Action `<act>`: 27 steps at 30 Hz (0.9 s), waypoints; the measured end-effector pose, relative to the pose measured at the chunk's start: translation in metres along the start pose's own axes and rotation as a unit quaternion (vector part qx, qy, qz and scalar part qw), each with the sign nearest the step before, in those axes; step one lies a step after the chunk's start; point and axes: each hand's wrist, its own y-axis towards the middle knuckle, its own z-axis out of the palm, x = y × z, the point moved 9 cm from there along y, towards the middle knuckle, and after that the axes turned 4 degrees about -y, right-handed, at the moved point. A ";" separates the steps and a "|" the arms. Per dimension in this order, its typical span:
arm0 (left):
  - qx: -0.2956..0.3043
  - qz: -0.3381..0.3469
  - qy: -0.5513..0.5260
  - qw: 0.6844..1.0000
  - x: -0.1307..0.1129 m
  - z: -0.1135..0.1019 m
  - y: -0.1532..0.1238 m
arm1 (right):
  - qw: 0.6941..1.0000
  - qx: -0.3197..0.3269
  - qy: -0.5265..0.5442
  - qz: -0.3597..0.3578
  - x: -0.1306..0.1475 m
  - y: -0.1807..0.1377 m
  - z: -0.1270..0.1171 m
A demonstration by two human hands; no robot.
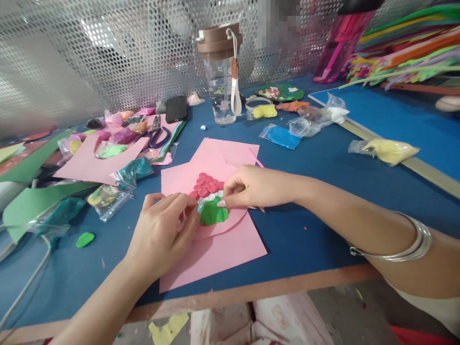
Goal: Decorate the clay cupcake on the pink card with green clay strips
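Observation:
A pink paper disc (179, 179) lies on pink paper sheets (223, 249) on the blue table. On the disc sit several red clay dots (206, 186), a thin white clay strip and a green clay patch (214, 214). My left hand (161, 235) rests on the disc's left edge, fingers curled, fingertips touching the green clay. My right hand (247, 188) comes in from the right, thumb and forefinger pinched together at the top of the green clay patch. A silver bangle (413, 244) is on my right forearm.
Bags of coloured clay (132, 172) and green and pink paper lie at the left, with scissors (156, 136) and a phone (176, 109). A water bottle (222, 72) stands at the back. A loose green clay bit (85, 239) lies left. Foam sheets (406, 43) are stacked back right.

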 end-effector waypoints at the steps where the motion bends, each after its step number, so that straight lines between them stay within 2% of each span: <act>1: 0.004 -0.004 0.001 1.000 0.001 0.001 0.001 | 1.000 0.000 0.004 0.003 0.000 0.000 0.000; 12: 0.051 -0.017 0.021 0.998 0.004 0.012 0.003 | 0.999 0.032 0.006 0.035 -0.003 0.008 0.003; 19: 0.050 -0.034 0.007 0.998 0.008 0.011 0.004 | 0.999 0.022 0.001 0.026 -0.006 0.011 0.003; 27: 0.040 -0.039 -0.008 0.998 0.009 0.011 0.005 | 0.998 0.018 0.008 0.056 -0.011 0.010 0.003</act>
